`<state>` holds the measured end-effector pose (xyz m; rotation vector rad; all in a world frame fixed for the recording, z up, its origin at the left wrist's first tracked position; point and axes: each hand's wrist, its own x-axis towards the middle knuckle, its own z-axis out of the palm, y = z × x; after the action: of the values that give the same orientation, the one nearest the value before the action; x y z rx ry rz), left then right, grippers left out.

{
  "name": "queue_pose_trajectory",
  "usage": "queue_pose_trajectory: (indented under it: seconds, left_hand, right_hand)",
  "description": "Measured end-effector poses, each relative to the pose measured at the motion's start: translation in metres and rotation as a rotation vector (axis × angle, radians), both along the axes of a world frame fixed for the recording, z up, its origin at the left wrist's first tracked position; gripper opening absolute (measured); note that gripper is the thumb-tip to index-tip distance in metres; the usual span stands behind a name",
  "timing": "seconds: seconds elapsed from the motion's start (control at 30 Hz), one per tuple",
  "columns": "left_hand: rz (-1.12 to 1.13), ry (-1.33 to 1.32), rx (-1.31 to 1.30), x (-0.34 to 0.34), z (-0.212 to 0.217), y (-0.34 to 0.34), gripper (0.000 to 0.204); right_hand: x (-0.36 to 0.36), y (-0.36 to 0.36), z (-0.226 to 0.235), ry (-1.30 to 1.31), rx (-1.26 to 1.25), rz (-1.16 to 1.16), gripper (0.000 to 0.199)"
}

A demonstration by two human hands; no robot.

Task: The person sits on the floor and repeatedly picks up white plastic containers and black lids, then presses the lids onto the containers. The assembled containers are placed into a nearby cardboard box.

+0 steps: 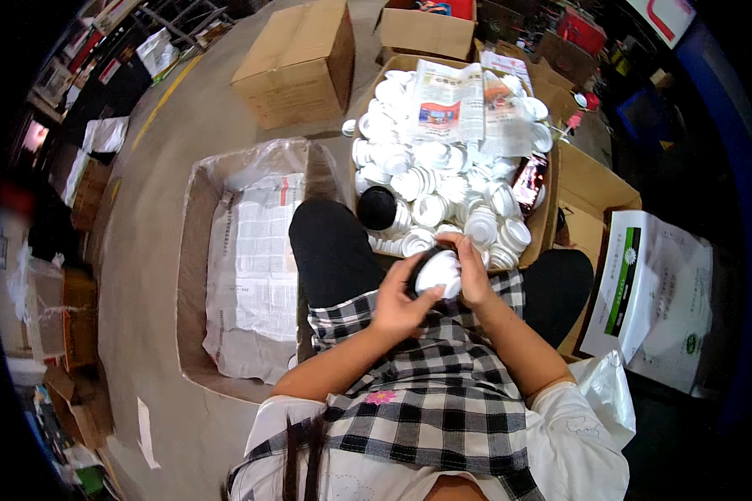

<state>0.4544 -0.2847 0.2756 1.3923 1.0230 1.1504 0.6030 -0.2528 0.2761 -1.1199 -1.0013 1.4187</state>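
Note:
Over my lap, a white round plastic piece (440, 274) with a black rim along its left side is held between both hands. My left hand (399, 299) grips it from the left, thumb pressed on the white face. From the right, the fingers of my right hand (471, 269) curl around its upper edge. Just beyond is a carton (550, 219) heaped with white round plastic pieces (433, 209), some stacked in each other. On the heap lie a black round disc (377, 208), newspaper sheets (449, 104) and a phone (529, 184) with its screen lit.
Beside my left leg stands an open carton (185, 284) lined with newspaper (255, 259). Farther off are a closed carton (297, 63) and another carton (426, 32). On my right, a white-and-green printed box (643, 292) stands by an open carton (589, 179). Shelving (171, 21) and clutter line the left.

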Motion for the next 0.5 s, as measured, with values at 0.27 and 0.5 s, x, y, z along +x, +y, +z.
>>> queue_pose_trajectory:
  seconds: [0.27, 0.5]
  left_hand:
    - [1.033, -0.064, 0.055, -0.233, -0.018, -0.015, 0.049]
    - [1.254, 0.131, -0.602, -0.34, -0.125, -0.129, 0.047]
  right_hand:
    - [-0.016, 0.098, -0.081, -0.679, 0.149, 0.086, 0.036]
    - [-0.069, 0.159, -0.121, -0.953, 0.469, 0.2, 0.045]
